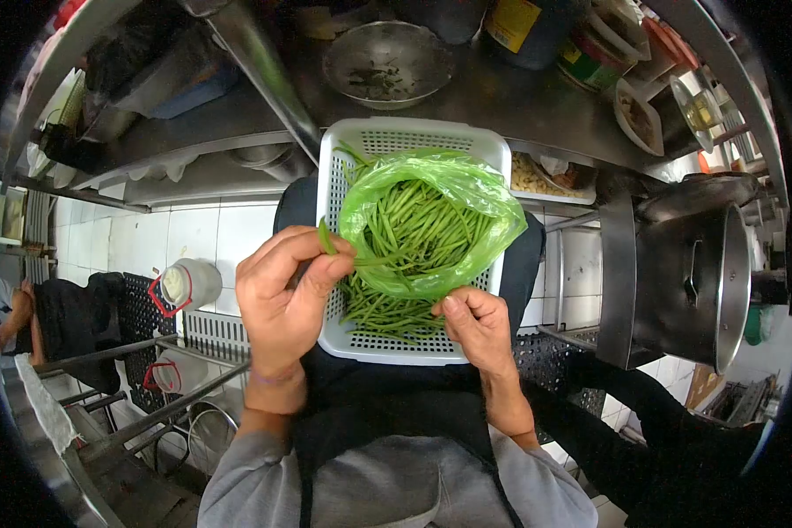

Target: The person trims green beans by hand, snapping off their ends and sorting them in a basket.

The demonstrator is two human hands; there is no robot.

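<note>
A white perforated basket rests on my lap. In it an open green plastic bag holds many green beans, and more beans lie loose in the basket below and beside the bag. My left hand, at the bag's left edge, pinches a green bean between thumb and fingers. At the bag's lower right rim, my right hand is closed with thumb against fingers; what lies between the fingertips is too small to make out.
A metal bowl with dark scraps stands on the steel shelf ahead. A large metal pot is at right. A white bucket with a red handle stands at left. Another person's hand shows at far left.
</note>
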